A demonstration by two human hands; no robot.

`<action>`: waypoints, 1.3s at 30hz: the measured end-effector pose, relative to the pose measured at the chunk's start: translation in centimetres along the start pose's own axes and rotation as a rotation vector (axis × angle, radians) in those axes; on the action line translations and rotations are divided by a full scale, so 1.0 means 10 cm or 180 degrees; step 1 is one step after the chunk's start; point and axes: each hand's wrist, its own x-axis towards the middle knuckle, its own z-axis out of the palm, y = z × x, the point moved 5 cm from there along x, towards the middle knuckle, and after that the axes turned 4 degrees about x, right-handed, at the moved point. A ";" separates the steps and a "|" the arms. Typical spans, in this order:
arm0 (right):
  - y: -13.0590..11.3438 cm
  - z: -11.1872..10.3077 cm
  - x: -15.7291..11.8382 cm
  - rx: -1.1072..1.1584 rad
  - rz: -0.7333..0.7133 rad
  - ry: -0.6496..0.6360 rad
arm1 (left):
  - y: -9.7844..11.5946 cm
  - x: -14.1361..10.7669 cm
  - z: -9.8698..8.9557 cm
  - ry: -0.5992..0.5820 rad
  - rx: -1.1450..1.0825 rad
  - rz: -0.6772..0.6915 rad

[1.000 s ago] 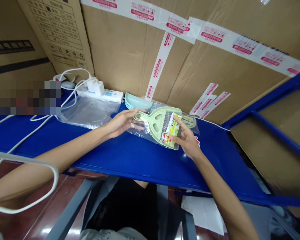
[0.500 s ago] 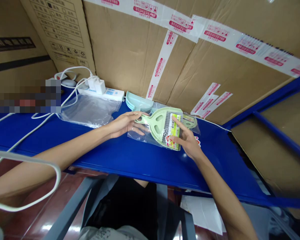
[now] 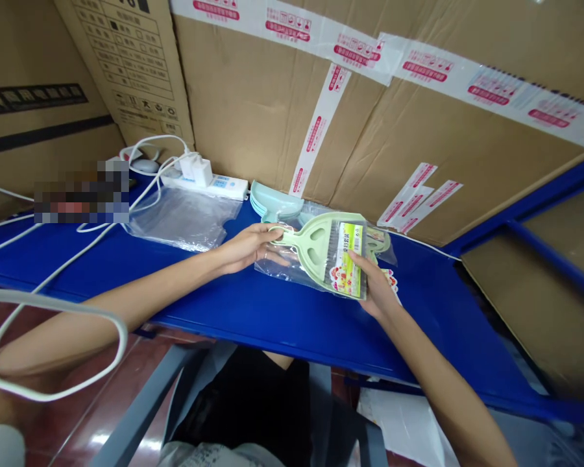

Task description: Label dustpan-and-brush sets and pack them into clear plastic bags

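The light-green plastic dustpan (image 3: 324, 243) has its long axis nearly sideways, handle (image 3: 289, 239) pointing left; the left hand (image 3: 248, 250) pinches the handle, the right hand (image 3: 378, 285) the wide end.

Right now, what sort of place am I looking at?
Likely a makeshift indoor workstation: a blue table backed by taped cardboard, with a white power strip at its rear edge. I can't tell whether it's in a workshop or a storeroom.
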 end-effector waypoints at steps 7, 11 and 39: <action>-0.14 -0.01 0.01 -0.0211 -0.0233 -0.0119 | 0.09 -0.01 -0.03 0.0036 -0.0008 0.0072; -0.15 -0.02 0.02 -0.0212 -0.0254 -0.0045 | 0.14 -0.03 -0.03 0.0047 0.0008 0.0103; -0.30 -0.25 0.09 -0.0385 -0.0909 0.0377 | 0.20 -0.03 -0.12 0.0688 -0.0008 0.0372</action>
